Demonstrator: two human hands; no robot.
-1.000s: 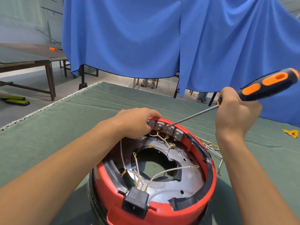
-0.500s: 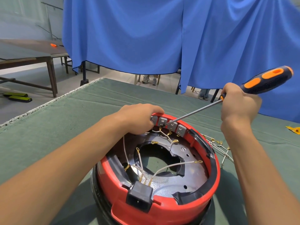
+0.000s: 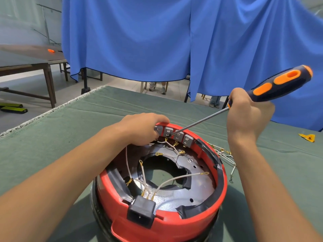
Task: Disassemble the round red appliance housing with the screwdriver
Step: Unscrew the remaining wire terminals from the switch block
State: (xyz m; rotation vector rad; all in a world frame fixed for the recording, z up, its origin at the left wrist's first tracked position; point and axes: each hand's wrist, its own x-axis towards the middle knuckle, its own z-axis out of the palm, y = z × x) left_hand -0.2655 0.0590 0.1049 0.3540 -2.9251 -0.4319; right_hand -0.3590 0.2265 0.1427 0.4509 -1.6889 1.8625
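While the left hand (image 3: pixel 141 130) is still gripping the red housing (image 3: pixel 174 222) rim, the right hand (image 3: pixel 248 116), fingers wrapped round the screwdriver (image 3: pixel 279 84), is keeping its tip on the grey switch block (image 3: pixel 168 132), working it loose.

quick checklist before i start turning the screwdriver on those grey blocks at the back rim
1. Screwdriver held firmly: ok, the right hand wraps the front of the handle.
2. Tip on target: ok, the shaft ends at the second grey block from the left in the row on the far rim.
3. Tip seated in a screw head: cannot tell, too small to see.
4. Red housing braced: ok, the left hand grips the far rim beside the blocks.
5. Left fingers clear of the tip: not ok, they sit right next to it.
6. White wires clear of the tip: cannot tell, some run just below the blocks.
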